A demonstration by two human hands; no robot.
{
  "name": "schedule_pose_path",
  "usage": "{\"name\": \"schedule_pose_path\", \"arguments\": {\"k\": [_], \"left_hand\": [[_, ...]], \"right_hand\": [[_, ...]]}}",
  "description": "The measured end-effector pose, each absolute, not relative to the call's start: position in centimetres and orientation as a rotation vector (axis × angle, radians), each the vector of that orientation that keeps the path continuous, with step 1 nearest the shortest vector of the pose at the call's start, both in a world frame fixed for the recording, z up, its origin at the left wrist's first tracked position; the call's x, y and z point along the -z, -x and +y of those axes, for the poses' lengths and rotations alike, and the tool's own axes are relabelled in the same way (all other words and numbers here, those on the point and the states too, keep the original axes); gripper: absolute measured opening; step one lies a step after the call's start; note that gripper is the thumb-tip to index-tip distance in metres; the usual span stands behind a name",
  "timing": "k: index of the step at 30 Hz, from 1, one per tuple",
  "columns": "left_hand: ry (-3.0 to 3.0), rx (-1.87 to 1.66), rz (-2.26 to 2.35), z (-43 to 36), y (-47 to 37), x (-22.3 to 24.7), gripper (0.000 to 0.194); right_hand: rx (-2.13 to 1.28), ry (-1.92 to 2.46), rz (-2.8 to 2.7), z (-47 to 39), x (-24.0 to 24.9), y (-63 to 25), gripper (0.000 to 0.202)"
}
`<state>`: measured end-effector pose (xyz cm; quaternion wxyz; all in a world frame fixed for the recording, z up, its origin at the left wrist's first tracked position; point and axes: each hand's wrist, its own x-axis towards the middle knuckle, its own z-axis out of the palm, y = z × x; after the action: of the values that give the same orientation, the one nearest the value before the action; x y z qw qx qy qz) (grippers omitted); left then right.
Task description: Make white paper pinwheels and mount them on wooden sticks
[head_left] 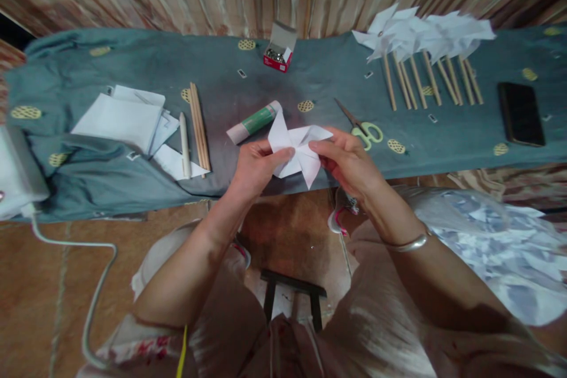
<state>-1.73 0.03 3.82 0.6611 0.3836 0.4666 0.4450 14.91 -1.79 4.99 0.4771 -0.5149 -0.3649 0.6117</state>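
A white folded paper pinwheel (299,144) is held up over the front edge of the cloth-covered table. My left hand (259,166) pinches its left side, the thumb lying near the centre. On the right side, my right hand (348,156) grips the paper between thumb and fingers. Just behind the pinwheel lies a green and white glue stick (254,123). Scissors with light green handles (365,130) rest behind my right hand. A small red box (278,58) of metal pins stands open at the back.
Wooden sticks (199,127), a white pencil-like stick (185,144) and white paper sheets (124,115) lie left on the table (221,82). Finished pinwheels on sticks (425,35) and a black phone (521,113) are at right. A plastic bag of paper pieces (491,236) sits below.
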Motion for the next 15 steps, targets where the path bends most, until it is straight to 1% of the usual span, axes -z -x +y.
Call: {"name": "schedule_pose_path", "arguments": {"k": [8,15], "left_hand": [[-0.879,-1.000,1.080,0.1,1.9,-3.7,0.021],[-0.824,-1.034,1.135,0.3,2.0,-3.9,0.015]], "right_hand": [[-1.514,1.277,-0.910,-1.9,-5.3,-14.9,0.039],[-1.392,1.321,-0.785,-0.8,-5.8,-16.2,0.038]]}}
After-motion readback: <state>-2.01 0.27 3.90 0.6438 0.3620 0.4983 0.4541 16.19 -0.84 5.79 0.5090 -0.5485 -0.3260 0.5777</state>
